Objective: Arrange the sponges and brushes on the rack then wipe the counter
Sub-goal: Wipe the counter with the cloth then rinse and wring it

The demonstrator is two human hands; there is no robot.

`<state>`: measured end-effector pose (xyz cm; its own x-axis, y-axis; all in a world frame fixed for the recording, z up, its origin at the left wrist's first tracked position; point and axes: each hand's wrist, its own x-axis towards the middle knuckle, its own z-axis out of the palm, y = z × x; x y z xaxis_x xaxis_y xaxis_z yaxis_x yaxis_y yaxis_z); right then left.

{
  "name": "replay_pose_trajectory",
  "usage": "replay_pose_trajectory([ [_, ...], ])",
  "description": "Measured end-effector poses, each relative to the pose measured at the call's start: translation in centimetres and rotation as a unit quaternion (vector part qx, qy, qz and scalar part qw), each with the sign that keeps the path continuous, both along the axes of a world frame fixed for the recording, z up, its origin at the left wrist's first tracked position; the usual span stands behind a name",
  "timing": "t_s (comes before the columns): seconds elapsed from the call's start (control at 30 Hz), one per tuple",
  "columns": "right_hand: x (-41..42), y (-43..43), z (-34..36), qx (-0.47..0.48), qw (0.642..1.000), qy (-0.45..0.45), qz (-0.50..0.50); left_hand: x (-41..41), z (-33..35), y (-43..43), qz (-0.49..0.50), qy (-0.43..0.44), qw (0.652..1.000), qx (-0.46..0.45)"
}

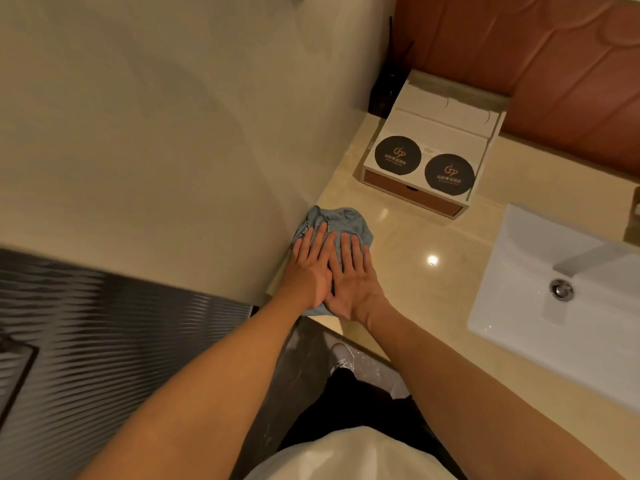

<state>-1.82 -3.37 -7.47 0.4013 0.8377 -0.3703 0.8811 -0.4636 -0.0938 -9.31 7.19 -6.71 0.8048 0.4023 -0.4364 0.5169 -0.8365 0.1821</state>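
Note:
A crumpled grey-blue cloth (341, 221) lies on the beige stone counter (415, 289), at its left end against the cream wall. My left hand (310, 266) and my right hand (353, 277) rest side by side on the cloth, palms down and fingers stretched flat, pressing it onto the counter. The left hand slightly overlaps the right. No sponges, brushes or rack appear in view.
A white box (436, 133) with a wooden drawer and two round black coasters stands at the back of the counter. A white basin (519, 271) with a metal drain sits to the right. A dark object stands in the back corner behind the box.

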Motion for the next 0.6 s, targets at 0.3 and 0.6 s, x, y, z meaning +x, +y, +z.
replay_pose_trajectory([
  [0.3, -3.3, -1.3, 0.1, 0.023, 1.0, 0.013, -0.002, -3.7, 0.2, -1.7, 0.013, 0.003, 1.0, 0.006],
  [0.6, -4.8, -3.6, -0.6, 0.062, 0.997, 0.024, 0.05, -6.4, 0.0, -4.7, 0.091, -0.017, 0.996, -0.009],
])
